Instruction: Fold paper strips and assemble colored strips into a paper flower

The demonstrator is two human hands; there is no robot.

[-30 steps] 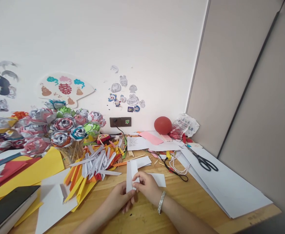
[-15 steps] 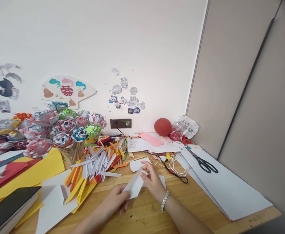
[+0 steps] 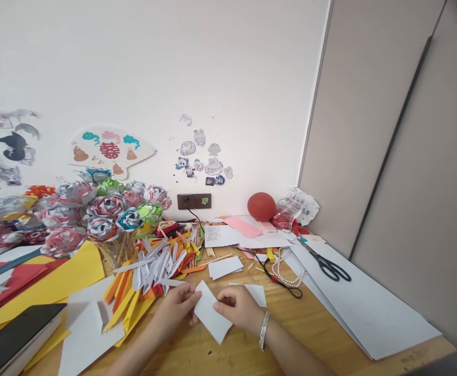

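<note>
Between my hands is a small white paper rectangle (image 3: 213,316), tilted above the wooden table. My left hand (image 3: 179,305) pinches its upper left edge between thumb and fingers. At its right edge, my right hand (image 3: 238,305) grips the paper with thumb and curled fingers; a silvery bracelet circles that wrist. Another white paper piece (image 3: 257,294) lies partly hidden behind my right hand. Just beyond the hands sits a small stack of white paper rectangles (image 3: 225,267). Folded white paper strips (image 3: 160,266) are heaped with orange and yellow ones to the left.
Black scissors (image 3: 326,263) rest on large white sheets (image 3: 369,308) at right. A red balloon (image 3: 261,207) stands by the wall. Paper flowers (image 3: 105,209) fill the back left, with a dark phone-like slab (image 3: 19,331) in front. A black cord (image 3: 275,279) and beads (image 3: 287,271) lie mid-right.
The white paper has turned, its long side now slanting down to the right. My right hand has come down to its right edge, and my left hand has moved up to its upper left.
</note>
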